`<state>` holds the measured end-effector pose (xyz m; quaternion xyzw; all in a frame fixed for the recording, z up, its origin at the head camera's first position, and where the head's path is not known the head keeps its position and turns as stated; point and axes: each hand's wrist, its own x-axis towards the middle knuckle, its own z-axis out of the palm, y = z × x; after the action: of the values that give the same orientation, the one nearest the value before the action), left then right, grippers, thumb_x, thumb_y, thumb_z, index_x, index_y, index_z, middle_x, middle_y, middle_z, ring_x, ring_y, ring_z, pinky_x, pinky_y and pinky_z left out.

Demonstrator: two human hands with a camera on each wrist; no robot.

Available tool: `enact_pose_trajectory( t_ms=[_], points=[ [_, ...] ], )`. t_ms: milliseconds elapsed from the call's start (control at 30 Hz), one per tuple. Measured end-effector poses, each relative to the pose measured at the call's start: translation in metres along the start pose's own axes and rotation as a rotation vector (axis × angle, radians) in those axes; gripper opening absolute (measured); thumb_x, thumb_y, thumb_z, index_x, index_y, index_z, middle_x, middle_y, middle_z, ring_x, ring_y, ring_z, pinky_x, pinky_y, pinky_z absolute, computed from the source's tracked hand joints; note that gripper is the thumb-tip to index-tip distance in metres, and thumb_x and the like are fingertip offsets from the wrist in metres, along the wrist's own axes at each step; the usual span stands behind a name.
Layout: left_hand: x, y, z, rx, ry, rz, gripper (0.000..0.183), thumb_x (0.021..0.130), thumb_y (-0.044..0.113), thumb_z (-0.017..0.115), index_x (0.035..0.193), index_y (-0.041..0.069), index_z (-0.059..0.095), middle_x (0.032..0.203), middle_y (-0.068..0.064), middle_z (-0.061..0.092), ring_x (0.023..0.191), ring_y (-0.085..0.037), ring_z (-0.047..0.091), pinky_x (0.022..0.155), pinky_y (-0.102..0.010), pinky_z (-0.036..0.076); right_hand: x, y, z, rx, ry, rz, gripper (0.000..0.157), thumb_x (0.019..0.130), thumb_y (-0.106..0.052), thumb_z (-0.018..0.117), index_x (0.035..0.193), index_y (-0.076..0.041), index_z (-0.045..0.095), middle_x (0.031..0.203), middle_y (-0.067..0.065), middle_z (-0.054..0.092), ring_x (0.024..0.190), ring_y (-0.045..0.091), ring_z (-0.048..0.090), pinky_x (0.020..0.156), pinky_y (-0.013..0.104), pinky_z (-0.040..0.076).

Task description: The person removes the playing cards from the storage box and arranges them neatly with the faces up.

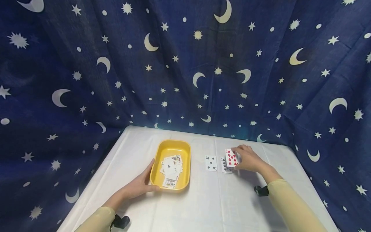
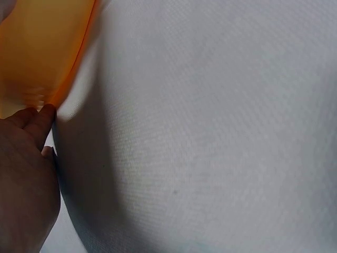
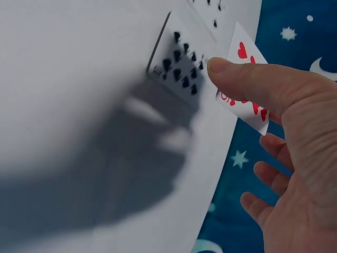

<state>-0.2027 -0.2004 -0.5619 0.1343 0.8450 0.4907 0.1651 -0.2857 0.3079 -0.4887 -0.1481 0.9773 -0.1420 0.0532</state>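
My right hand (image 1: 248,158) pinches a hearts playing card (image 1: 231,158) between thumb and fingers. In the head view this card overlaps a spades card (image 1: 227,169) lying face up on the table. In the right wrist view the held card (image 3: 239,108) is raised and tilted, thumb across its face, beside the spades card (image 3: 176,66). Another spades card (image 1: 211,163) lies to the left. My left hand (image 1: 137,184) touches the left side and near left corner of a yellow tray (image 1: 187,167), thumb and fingers spread; straight fingertips meet the tray wall (image 2: 45,52) in the left wrist view.
Several loose face-up cards (image 1: 172,167) lie overlapping inside the tray. A white cloth (image 1: 200,209) covers the table. Dark blue curtains (image 1: 179,74) with moons and stars hang close along its back and sides.
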Motion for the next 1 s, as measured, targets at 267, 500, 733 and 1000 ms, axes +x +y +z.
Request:
enact_pose_trajectory(
  t_ms=[267,500,733,1000],
  points=[
    [0.000,-0.002,-0.001,0.001,-0.005,0.014,0.124,0.079,0.046,0.087,0.166,0.033,-0.002,0.170,0.011,-0.001,0.155,-0.016,0.003,0.124,-0.047,0.014,-0.005,0.019,0.002,0.012,-0.028,0.022,0.090,0.072,-0.027,0.094,0.148,-0.006,0.052,0.139,0.022,0.050,0.127,0.044,0.042,0.107,0.067,0.038],
    [0.000,-0.001,-0.001,-0.001,-0.008,0.010,0.125,0.079,0.046,0.087,0.165,0.033,-0.002,0.170,0.011,-0.002,0.155,-0.015,0.003,0.124,-0.047,0.013,-0.009,0.027,0.003,-0.001,-0.078,0.062,0.092,0.072,-0.028,0.094,0.150,-0.006,0.050,0.142,0.024,0.048,0.128,0.045,0.041,0.107,0.069,0.037],
    [-0.001,-0.001,-0.001,-0.009,-0.008,0.005,0.125,0.079,0.046,0.088,0.165,0.032,-0.002,0.171,0.010,-0.002,0.155,-0.015,0.002,0.124,-0.047,0.013,-0.015,0.031,0.002,-0.006,-0.112,0.088,0.090,0.070,-0.024,0.095,0.147,-0.002,0.052,0.140,0.026,0.049,0.126,0.047,0.042,0.106,0.070,0.037],
    [0.000,-0.002,-0.001,-0.011,-0.006,0.005,0.125,0.079,0.047,0.088,0.165,0.035,-0.002,0.170,0.011,-0.002,0.156,-0.016,0.002,0.124,-0.048,0.012,-0.016,0.038,0.007,0.008,-0.148,0.158,0.090,0.069,-0.022,0.095,0.147,-0.005,0.053,0.143,0.026,0.048,0.126,0.047,0.042,0.106,0.072,0.036]
  ],
)
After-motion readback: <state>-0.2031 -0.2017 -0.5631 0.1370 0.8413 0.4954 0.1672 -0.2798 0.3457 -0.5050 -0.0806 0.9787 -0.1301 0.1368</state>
